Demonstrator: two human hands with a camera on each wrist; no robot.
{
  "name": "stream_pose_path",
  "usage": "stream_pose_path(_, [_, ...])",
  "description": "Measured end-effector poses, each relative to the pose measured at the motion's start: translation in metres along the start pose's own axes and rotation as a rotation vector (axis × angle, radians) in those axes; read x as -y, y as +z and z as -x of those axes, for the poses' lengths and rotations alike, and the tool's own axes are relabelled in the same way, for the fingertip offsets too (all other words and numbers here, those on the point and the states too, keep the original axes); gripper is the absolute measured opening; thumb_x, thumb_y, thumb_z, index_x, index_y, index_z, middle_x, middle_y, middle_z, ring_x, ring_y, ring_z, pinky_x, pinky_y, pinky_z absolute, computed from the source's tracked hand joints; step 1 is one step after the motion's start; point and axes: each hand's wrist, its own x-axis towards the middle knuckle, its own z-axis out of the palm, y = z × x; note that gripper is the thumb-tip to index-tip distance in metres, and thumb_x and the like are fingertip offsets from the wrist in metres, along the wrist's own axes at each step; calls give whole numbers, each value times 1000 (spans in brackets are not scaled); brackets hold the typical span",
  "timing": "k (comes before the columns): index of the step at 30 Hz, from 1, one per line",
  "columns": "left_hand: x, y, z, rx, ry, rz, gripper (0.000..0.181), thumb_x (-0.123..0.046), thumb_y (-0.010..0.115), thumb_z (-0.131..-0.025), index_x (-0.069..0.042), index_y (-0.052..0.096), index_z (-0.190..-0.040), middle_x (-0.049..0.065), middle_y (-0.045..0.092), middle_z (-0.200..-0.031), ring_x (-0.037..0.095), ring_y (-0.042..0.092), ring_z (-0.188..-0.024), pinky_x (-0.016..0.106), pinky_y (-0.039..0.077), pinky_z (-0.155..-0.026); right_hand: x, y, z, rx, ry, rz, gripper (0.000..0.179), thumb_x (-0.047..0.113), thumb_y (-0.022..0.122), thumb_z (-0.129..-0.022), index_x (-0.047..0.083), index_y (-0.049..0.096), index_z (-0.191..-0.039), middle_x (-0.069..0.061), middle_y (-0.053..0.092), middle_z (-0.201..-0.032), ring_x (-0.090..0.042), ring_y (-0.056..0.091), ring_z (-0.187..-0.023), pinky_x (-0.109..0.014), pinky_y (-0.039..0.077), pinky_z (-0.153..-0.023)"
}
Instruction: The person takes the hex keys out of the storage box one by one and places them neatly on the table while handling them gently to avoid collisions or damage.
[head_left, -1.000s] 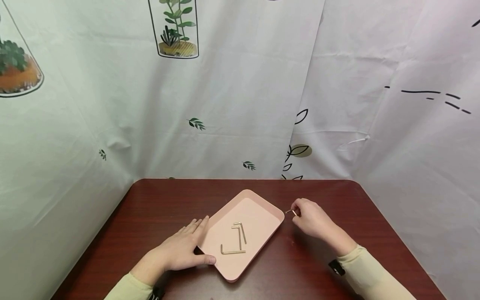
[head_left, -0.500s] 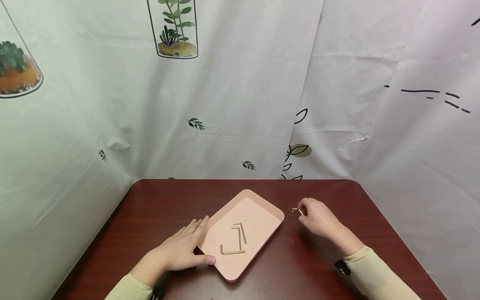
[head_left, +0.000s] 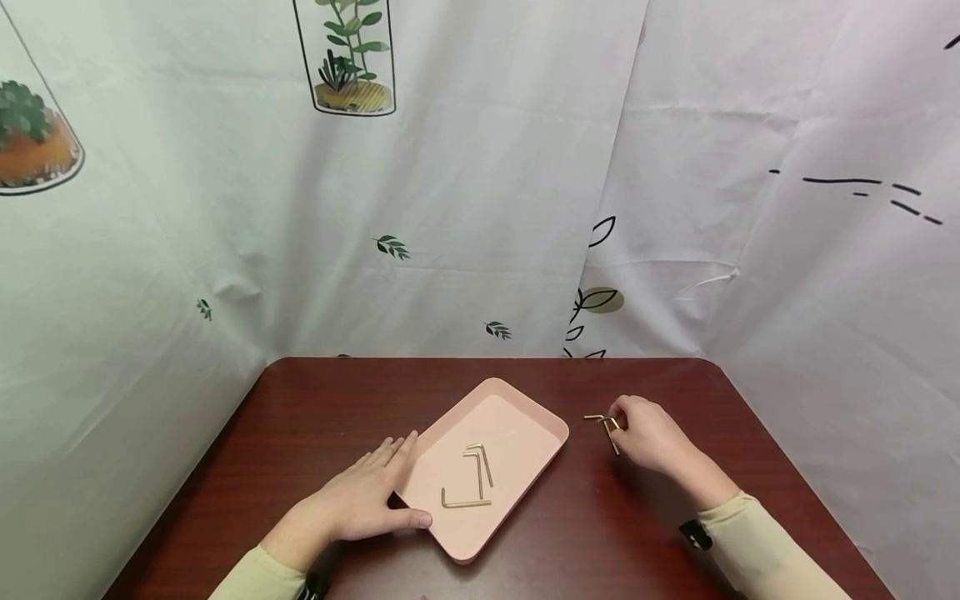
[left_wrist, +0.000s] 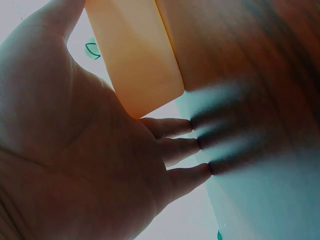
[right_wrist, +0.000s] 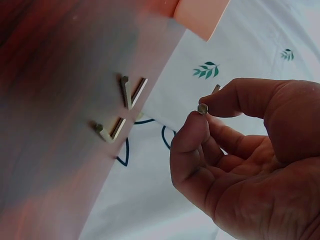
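Observation:
My left hand [head_left: 363, 498] lies spread against the near-left side of the pink tray [head_left: 525, 433], its thumb over the rim and its fingers along the outside. Several brass-coloured Allen keys [head_left: 480, 479] rest in the tray. To the right of the tray, my right hand [head_left: 652, 433] pinches an Allen key [right_wrist: 202, 108] between thumb and fingertips; most of that key is hidden. Beyond those fingertips, in the right wrist view, two L-shaped Allen keys [right_wrist: 126, 92] appear apart from the hand. In the head view, one Allen key [head_left: 611, 440] shows beside the fingers.
The dark red-brown table [head_left: 337, 400] has rounded far corners. White fabric [head_left: 465, 183] printed with plants hangs close behind it and along both sides.
My right hand has moved to the right, away from the tray. More of the Allen keys by its fingertips has come into sight. The left hand and tray have stayed put.

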Motion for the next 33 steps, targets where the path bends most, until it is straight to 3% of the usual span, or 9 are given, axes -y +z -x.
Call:
stream_pose_path(21, [-1,-1,1,-4,-2,-2,130,-83,71,-91,3,22,-175,23,29,-180,50,32,-163,69,33,-127,-34,-11,9,-17,22,35,19,2,76,-82,1,73,-101,-2,65,-86,-18,59,-78,-41,52,-71])
stream_pose_path(33, [-2,-1,1,1,-2,0,129,-81,72,-92,4,22,-175,23,29,-180,50,32,-163,69,33,-127,-49,-15,9,2,66,55,17,3,79,-87,-3,72,-102,-4,66,-87,-21,61,-79,-43,53,-73])
